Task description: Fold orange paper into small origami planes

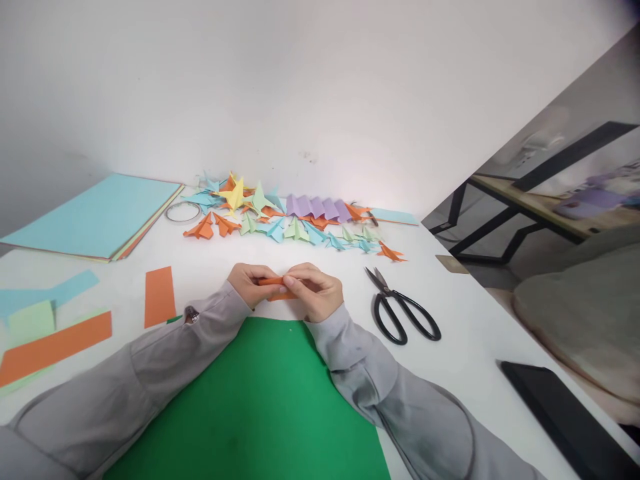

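Between my two hands is a small folded piece of orange paper (283, 297), partly covered by my fingers. My left hand (253, 283) pinches its left end. At its right side my right hand (317, 291) grips it, thumb and fingertips pressed on the fold. Both hands are just beyond the far edge of a green sheet (255, 400) lying on the white table. An orange paper rectangle (159, 297) lies to the left of my left hand. Black-handled scissors (397, 303) rest to the right, blades slightly apart.
Folded paper shapes (295, 229) in several colours line the wall, with a pleated purple strip (319, 208). Coloured sheets (100, 217) are stacked back left beside a wire ring (183, 212). Paper strips (60, 347) lie left. A black flat device (565, 413) sits at the right edge.
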Tool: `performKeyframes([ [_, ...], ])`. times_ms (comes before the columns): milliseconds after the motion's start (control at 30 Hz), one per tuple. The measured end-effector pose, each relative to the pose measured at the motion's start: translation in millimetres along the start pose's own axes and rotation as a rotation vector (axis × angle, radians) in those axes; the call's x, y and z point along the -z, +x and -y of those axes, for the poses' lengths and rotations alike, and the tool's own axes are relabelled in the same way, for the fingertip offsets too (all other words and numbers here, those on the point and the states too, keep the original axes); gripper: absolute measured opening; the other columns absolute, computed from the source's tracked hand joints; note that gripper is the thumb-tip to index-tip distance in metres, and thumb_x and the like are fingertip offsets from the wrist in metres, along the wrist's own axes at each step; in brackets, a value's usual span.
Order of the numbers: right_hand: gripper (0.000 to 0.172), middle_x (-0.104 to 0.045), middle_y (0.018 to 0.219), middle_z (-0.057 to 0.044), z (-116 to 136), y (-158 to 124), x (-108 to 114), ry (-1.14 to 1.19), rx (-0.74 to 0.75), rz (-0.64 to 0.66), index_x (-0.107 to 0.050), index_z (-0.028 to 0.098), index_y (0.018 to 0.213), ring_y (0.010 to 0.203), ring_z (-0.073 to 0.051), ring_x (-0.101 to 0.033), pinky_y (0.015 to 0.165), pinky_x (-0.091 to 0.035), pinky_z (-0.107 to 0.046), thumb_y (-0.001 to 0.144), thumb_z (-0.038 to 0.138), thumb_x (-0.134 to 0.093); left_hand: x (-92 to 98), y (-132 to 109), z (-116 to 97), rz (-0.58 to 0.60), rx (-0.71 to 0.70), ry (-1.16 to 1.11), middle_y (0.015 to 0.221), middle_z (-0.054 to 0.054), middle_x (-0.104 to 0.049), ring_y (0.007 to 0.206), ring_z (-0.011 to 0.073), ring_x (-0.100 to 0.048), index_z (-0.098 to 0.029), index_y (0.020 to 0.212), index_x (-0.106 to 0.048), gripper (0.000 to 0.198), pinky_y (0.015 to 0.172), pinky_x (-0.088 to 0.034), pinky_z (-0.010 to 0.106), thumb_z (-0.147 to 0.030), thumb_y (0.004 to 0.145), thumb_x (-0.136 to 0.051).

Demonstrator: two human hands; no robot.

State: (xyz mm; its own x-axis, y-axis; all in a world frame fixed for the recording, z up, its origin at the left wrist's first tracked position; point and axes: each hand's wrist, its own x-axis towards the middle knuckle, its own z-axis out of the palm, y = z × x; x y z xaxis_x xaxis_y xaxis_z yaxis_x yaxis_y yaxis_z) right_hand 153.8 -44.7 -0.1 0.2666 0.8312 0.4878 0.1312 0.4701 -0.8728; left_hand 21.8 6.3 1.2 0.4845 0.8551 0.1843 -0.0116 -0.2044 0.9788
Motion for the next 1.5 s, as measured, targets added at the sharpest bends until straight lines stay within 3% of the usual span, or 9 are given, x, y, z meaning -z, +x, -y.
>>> performKeyframes([
  [467, 0.013, -0.061, 0.058, 0.000, -1.1, 1.3, -1.0, -0.013, -0.121, -0.029, -0.064, 0.018, 0.061, 0.054, -0.011, -0.052, 0.051, -0.041, -0.025, 0.064, 0.030, -0.068, -0.1, 0.8, 0.0, -0.032, -0.038, -0.035, 0.058, 0.002, -0.064, 0.055, 0.0122, -0.054, -0.013, 0.059, -0.069, 0.018, 0.050, -0.043, 0.023, -0.030, 0.057, -0.072],
  [700, 0.016, -0.062, 0.056, 0.000, -0.3, 2.3, 0.1, -0.008, -0.222, -0.072, -0.064, 0.018, 0.061, 0.051, -0.011, -0.052, 0.048, -0.043, -0.025, 0.063, 0.033, -0.069, -0.1, 0.0, -1.4, 0.005, 0.149, -0.144, 0.058, 0.002, -0.066, 0.052, 0.0134, -0.058, -0.013, 0.065, -0.070, 0.024, 0.052, -0.049, 0.025, -0.025, 0.046, -0.078],
  [833, 0.016, -0.063, 0.057, 0.000, 0.7, 2.3, -0.8, 0.057, -0.269, -0.083, -0.065, 0.018, 0.061, 0.051, -0.011, -0.054, 0.049, -0.045, -0.025, 0.060, 0.032, -0.071, -1.0, 0.1, -2.3, -0.014, 0.171, -0.159, 0.053, 0.001, -0.065, 0.048, 0.0124, -0.057, -0.012, 0.060, -0.068, 0.024, 0.048, -0.048, 0.024, -0.023, 0.042, -0.080],
  [967, 0.016, -0.064, 0.059, 0.000, 0.2, 3.3, 0.4, 0.063, -0.287, -0.022, -0.064, 0.018, 0.062, 0.053, -0.012, -0.056, 0.051, -0.047, -0.026, 0.060, 0.032, -0.071, -1.1, -1.1, -4.3, -0.013, 0.120, -0.151, 0.058, 0.002, -0.067, 0.053, 0.0137, -0.059, -0.013, 0.064, -0.070, 0.022, 0.051, -0.049, 0.024, -0.026, 0.049, -0.078],
  [1133, 0.020, -0.063, 0.058, 0.001, -1.6, 4.2, 2.4, 0.049, -0.294, -0.035, -0.064, 0.018, 0.063, 0.054, -0.012, -0.055, 0.052, -0.045, -0.026, 0.059, 0.035, -0.072, 0.8, -0.5, -4.4, -0.069, 0.035, -0.038, 0.055, 0.002, -0.066, 0.051, 0.0131, -0.057, -0.014, 0.064, -0.071, 0.021, 0.047, -0.046, 0.023, -0.035, 0.062, -0.068],
  [1267, 0.022, -0.057, 0.051, 0.003, -1.5, 4.1, 0.9, 0.086, -0.340, -0.038, -0.064, 0.017, 0.060, 0.048, -0.009, -0.047, 0.048, -0.039, -0.024, 0.057, 0.037, -0.073, 1.8, 0.5, -3.7, -0.058, -0.007, -0.015, 0.057, 0.002, -0.067, 0.052, 0.0128, -0.058, -0.015, 0.062, -0.072, 0.017, 0.046, -0.045, 0.021, -0.032, 0.061, -0.069],
  [1500, 0.022, -0.052, 0.045, 0.005, 2.4, 5.0, -1.8, 0.187, -0.377, -0.048, -0.063, 0.017, 0.055, 0.044, -0.006, -0.041, 0.044, -0.033, -0.021, 0.052, 0.034, -0.077, 3.1, 0.3, -5.8, -0.019, 0.041, -0.080, 0.052, 0.001, -0.063, 0.046, 0.0107, -0.054, -0.013, 0.061, -0.071, 0.021, 0.043, -0.044, 0.020, -0.034, 0.061, -0.069],
])
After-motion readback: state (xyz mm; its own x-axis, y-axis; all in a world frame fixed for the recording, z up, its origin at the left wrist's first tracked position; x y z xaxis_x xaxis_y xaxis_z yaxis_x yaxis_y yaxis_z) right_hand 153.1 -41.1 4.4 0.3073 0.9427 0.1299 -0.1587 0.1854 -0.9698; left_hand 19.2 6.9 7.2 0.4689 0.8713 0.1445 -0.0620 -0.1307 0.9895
